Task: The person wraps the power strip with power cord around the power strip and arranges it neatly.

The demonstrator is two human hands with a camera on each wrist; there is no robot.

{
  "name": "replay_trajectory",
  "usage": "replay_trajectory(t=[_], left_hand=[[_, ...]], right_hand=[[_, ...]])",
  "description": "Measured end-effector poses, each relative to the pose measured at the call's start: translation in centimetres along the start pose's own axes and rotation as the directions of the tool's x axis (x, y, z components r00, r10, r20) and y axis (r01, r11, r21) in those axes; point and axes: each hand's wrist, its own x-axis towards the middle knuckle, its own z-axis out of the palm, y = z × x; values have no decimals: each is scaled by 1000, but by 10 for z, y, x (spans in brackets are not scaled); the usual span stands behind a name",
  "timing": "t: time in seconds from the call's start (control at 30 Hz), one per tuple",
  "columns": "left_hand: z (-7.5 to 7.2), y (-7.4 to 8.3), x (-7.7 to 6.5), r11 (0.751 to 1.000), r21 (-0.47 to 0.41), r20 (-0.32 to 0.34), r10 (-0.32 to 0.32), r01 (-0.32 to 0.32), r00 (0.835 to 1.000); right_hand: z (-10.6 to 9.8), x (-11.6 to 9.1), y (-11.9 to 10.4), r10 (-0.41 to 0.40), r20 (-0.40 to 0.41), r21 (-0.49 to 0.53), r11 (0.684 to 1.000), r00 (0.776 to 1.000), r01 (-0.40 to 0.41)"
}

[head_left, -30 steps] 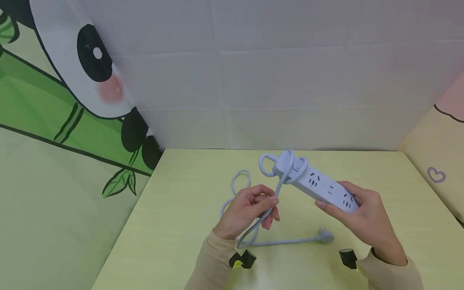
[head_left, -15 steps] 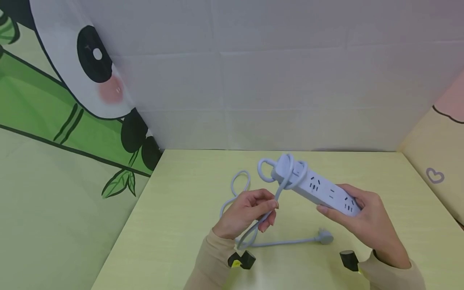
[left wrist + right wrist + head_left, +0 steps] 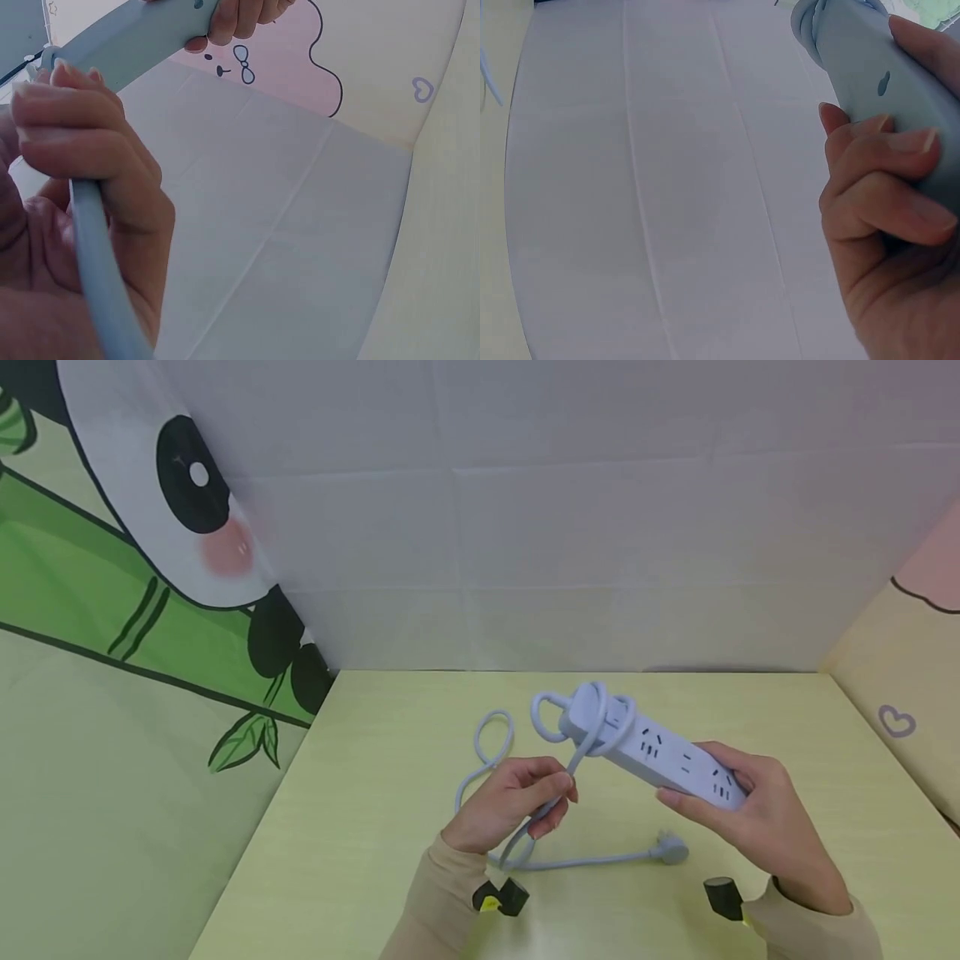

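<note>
A white power strip (image 3: 663, 756) is held up above the table, tilted with its far left end higher. My right hand (image 3: 765, 806) grips its near right end, and in the right wrist view the fingers (image 3: 885, 161) curl round its underside. Its cord (image 3: 600, 718) winds round the far left end in loops. Between thumb and fingers my left hand (image 3: 513, 802) pinches the cord just below those loops; the left wrist view shows the cord (image 3: 94, 255) running down past the palm. The rest of the cord lies on the table in a loose curve, ending in a plug (image 3: 670, 848).
A pale yellow table (image 3: 375, 827) lies beneath both hands. Behind it stands a grey-white backdrop (image 3: 525, 552), with a printed green cartoon panel (image 3: 150, 610) at left and a cream panel (image 3: 900, 685) at right. Black wrist cameras sit by both sleeves.
The power strip's looped end has dipped slightly lower. My left hand has shifted down a little with the cord still pinched; the right hand keeps its grip.
</note>
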Motion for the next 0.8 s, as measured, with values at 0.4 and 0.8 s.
replay_trajectory(t=[0.4, 0.8], left_hand=[[-4, 0, 0, 999, -1, 8, 38, -38, 999], [-5, -1, 0, 999, -14, -20, 33, -33, 999]], right_hand=[[-1, -2, -2, -12, 56, 28, 1000, 998, 10], [-1, -2, -3, -5, 91, 32, 999, 996, 2]])
